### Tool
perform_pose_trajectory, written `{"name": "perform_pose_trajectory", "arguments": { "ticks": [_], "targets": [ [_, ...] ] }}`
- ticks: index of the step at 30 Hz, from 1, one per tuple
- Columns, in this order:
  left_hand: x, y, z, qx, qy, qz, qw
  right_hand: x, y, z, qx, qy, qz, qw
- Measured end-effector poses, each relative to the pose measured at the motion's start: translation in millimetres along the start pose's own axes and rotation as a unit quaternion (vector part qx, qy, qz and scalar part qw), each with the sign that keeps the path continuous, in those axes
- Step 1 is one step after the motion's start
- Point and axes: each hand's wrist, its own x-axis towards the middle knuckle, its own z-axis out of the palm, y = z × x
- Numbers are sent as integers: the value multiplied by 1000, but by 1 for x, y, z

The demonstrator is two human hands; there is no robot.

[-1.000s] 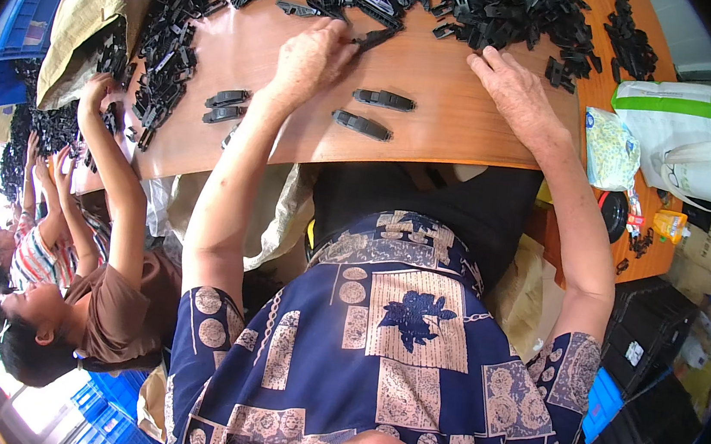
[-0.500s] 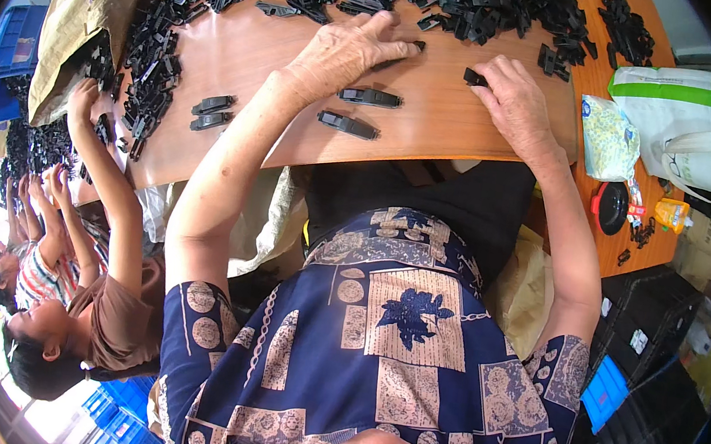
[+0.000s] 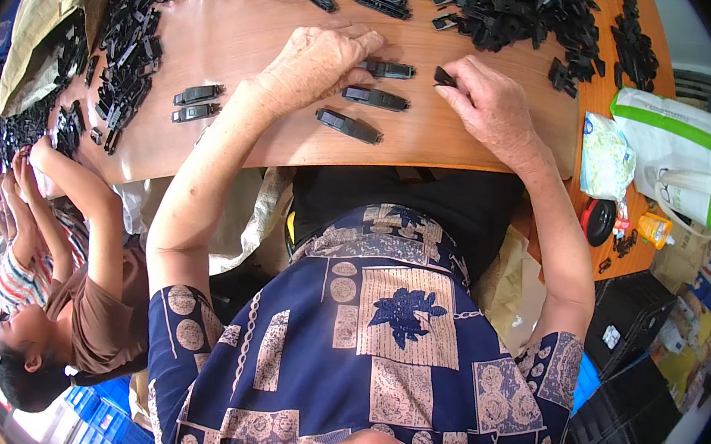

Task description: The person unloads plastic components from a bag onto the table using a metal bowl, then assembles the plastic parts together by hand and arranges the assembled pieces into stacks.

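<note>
On a clock face centred in the view, the left hand [image 3: 324,63] lies just short of twelve over the wooden table [image 3: 256,55], its fingers bent and close together at the left end of the farthest long black part [image 3: 393,70]; whether they grip it cannot be told, since the hand covers that end. The right hand [image 3: 489,106], between one and two o'clock, pinches a small black piece [image 3: 445,77] between thumb and forefinger. Toward twelve, nearer the table's edge, lie a middle long part [image 3: 375,98] and a nearest long part [image 3: 348,126], while a pair of dark parts [image 3: 197,103] sits side by side at ten. A heap of black parts [image 3: 499,12] spreads at twelve to one, and a white-and-green bag [image 3: 673,130] stands at two.
</note>
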Motion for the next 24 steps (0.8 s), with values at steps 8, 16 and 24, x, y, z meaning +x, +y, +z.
{"name": "perform_pose_trajectory", "arguments": {
  "ticks": [8, 16, 24],
  "targets": [
    [-14, -13, 18, -74, 82, -26, 994, 41, -11, 7, -20, -82, -77, 993],
    [-18, -9, 23, -119, 108, -31, 986, 41, -19, 3, -15, -144, -48, 988],
    [-18, -10, 20, -113, 116, -28, 986, 41, -23, 9, 0, -127, -30, 991]
  ]
}}
